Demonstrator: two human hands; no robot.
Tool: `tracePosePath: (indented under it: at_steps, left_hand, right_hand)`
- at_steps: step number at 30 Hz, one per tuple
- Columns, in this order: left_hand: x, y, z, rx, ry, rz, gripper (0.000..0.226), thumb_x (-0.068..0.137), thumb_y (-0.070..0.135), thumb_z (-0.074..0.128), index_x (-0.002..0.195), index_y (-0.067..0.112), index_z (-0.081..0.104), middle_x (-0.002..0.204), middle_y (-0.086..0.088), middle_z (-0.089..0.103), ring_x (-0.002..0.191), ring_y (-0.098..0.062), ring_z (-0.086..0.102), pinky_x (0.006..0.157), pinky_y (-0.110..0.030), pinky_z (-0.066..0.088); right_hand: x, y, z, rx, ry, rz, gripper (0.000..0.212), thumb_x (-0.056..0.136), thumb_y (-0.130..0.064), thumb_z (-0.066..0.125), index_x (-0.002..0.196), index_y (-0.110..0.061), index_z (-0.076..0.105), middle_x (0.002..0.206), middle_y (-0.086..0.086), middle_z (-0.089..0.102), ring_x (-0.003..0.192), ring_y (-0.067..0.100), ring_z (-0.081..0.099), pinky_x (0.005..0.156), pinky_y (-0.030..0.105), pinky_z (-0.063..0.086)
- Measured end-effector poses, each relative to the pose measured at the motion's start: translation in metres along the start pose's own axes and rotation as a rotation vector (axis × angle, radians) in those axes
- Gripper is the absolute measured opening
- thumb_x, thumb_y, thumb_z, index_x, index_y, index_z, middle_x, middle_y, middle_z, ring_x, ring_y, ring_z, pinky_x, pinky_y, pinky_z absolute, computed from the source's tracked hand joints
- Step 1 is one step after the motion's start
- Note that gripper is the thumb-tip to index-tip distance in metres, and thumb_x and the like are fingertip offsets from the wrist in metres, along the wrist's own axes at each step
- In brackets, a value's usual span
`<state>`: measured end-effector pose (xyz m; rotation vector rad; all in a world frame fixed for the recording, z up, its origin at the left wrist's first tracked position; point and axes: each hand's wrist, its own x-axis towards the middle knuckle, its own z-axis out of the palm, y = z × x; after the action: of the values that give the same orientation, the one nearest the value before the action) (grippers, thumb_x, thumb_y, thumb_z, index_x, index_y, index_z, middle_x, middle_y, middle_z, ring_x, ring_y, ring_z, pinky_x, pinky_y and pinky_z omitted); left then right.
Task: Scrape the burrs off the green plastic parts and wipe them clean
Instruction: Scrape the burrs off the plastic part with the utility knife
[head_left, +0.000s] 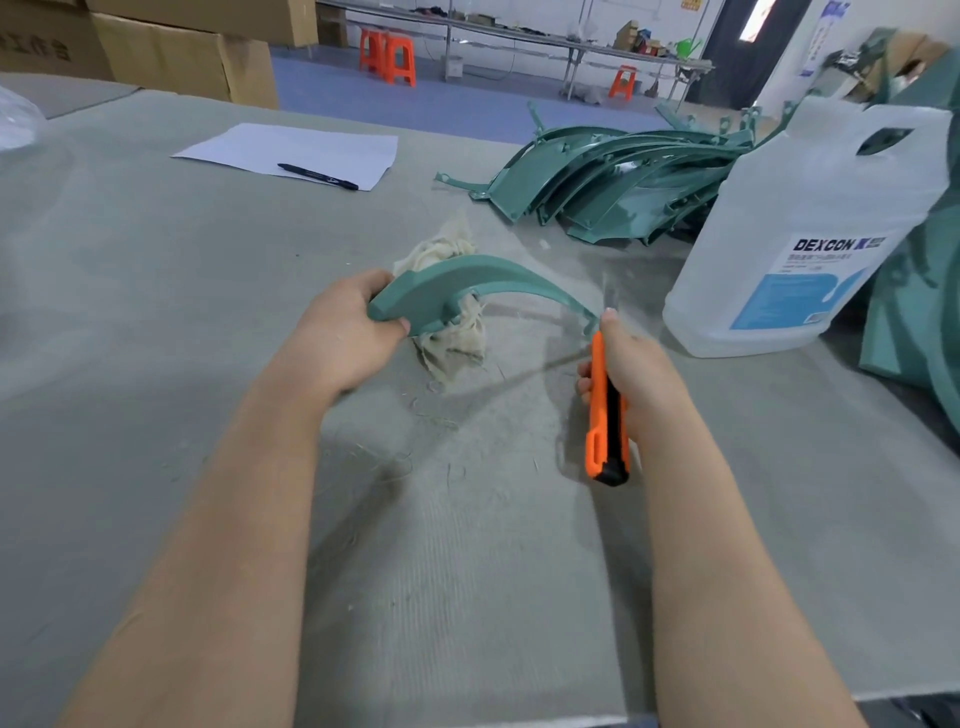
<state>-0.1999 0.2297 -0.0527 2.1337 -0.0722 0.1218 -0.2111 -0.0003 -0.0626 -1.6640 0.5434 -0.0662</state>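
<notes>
- The left hand (345, 332) has its grip closed around the broad end of a curved green plastic part (467, 283), holding it above the bench (156, 312).
- The right hand (631, 364) has its grip wrapped around an orange utility knife (605, 410), thumb up near the part's thin far tip; the blade is blurred.
- A crumpled cloth (452, 332) lies on the bench just under and behind the held part, between the two grips.
- Beyond the right grip lies a pile of green parts (618, 182), with a white jug (810, 234) beside it.
- Far beyond the left grip, a pen (318, 176) rests on a paper sheet (291, 150).
</notes>
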Motion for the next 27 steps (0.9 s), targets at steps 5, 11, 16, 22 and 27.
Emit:
tracePosePath:
  at_steps: [5,11,16,22,27]
  left_hand:
    - [0.000,0.000,0.001,-0.001,0.006,-0.004,0.021,0.090,0.006,0.055,0.104,0.021,0.062,0.084,-0.009,0.059,0.073,-0.025,0.051,0.064,-0.030,0.038]
    - [-0.001,0.001,0.001,0.019,0.017,-0.002,0.022,0.090,0.006,0.055,0.106,0.019,0.063,0.087,-0.012,0.062,0.071,-0.023,0.051,0.060,-0.028,0.036]
    - [-0.002,0.002,0.000,0.010,0.005,-0.009,0.022,0.091,0.006,0.055,0.108,0.018,0.063,0.103,-0.022,0.064,0.078,-0.024,0.052,0.067,-0.029,0.037]
    - [-0.004,0.001,-0.006,-0.019,-0.046,-0.011,0.024,0.091,0.006,0.056,0.103,0.026,0.061,0.109,-0.024,0.063,0.081,-0.024,0.052,0.072,-0.033,0.038]
    - [-0.004,-0.001,-0.011,-0.004,-0.065,-0.002,0.024,0.091,0.005,0.056,0.097,0.028,0.057,0.109,-0.028,0.063,0.082,-0.026,0.053,0.074,-0.035,0.040]
  right_hand:
    - [0.009,0.007,-0.006,-0.005,0.018,0.051,0.033,0.102,-0.035,0.044,0.089,-0.006,0.051,0.066,0.009,0.054,0.047,0.017,0.052,0.048,0.028,0.046]
    - [0.011,0.004,-0.009,-0.190,-0.006,0.024,0.036,0.103,-0.037,0.040,0.084,-0.008,0.048,0.037,0.001,0.055,0.038,0.016,0.053,0.048,0.028,0.049]
    - [0.011,0.000,-0.010,-0.338,0.007,-0.004,0.037,0.103,-0.037,0.037,0.081,-0.009,0.047,0.035,-0.001,0.055,0.033,0.014,0.053,0.042,0.022,0.046]
    - [0.010,0.001,-0.015,-0.512,0.003,-0.043,0.040,0.103,-0.038,0.033,0.083,-0.007,0.049,0.058,0.007,0.066,0.059,0.023,0.062,0.056,0.027,0.045]
    - [0.013,0.002,-0.020,-0.687,0.034,-0.087,0.044,0.103,-0.033,0.033,0.110,0.002,0.058,0.113,0.021,0.062,0.093,0.031,0.056,0.074,0.032,0.039]
